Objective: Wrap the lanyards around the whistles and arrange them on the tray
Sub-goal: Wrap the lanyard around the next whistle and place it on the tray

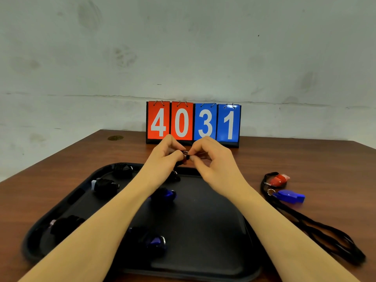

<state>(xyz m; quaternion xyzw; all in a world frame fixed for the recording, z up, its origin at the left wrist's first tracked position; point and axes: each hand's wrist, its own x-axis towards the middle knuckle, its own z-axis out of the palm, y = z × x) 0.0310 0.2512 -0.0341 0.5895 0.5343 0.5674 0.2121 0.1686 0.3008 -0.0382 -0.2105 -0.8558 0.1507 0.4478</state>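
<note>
Brown table [305, 159]; six wrapped whistles on tray [213, 231]; two unwrapped beside

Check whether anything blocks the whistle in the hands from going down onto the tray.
Nothing visible does. Both the left hand and right hand pinch the wrapped whistle above the tray's far edge; bare tray surface lies right of the wrapped blue whistle.

Bare staged room: stained wall [183, 47], scoreboard [193, 124], wooden table [305, 159].
</note>
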